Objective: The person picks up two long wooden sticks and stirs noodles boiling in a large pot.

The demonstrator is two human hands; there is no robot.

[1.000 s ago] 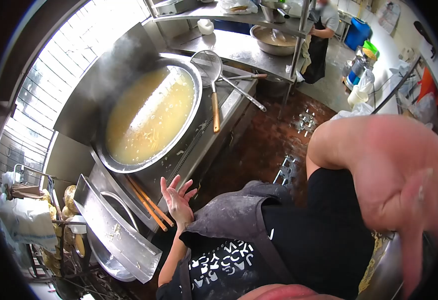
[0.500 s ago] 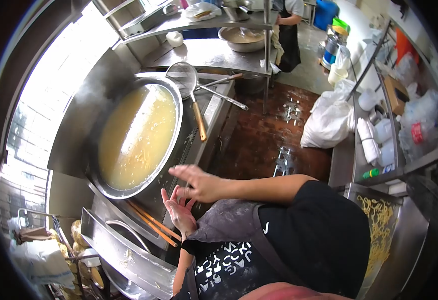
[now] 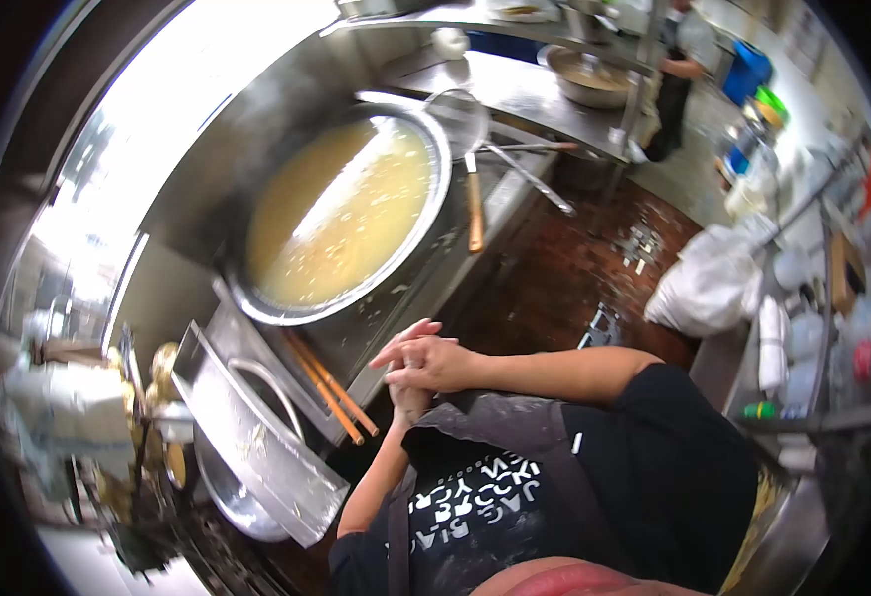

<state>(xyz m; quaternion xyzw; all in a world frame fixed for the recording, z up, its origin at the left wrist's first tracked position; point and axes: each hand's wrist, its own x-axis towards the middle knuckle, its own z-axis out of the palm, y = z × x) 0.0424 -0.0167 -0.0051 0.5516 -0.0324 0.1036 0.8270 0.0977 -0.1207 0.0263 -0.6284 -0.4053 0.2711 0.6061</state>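
Note:
My hands are together in front of my apron (image 3: 495, 422), beside the stove edge. The right hand (image 3: 440, 364) is wrapped round the left, its fingers curled over it. Partly covered, the left hand (image 3: 412, 397) has some fingers stretched out past the right one. No tool or food shows in either. Just left of them, two long wooden chopsticks (image 3: 326, 389) lie slanted on the metal ledge. Ahead is a large wok (image 3: 439, 204) of cloudy yellowish liquid (image 3: 346, 214) with pale bits floating and steam at the back. A wire strainer (image 3: 457, 121) rests beside the wok, its wooden handle towards me.
A metal trough (image 3: 266, 457) with pale scraps stands at lower left above a steel bowl (image 3: 227, 492). A metal bench (image 3: 510, 94) holds a large basin (image 3: 594, 94). A white sack (image 3: 709, 283) sits by the right shelving. Another person (image 3: 674, 89) stands far back.
My hands were slightly apart, fingers spread, the right one blurred; now the right clasps the left. The view has turned, so the wok and strainer appear farther right and higher.

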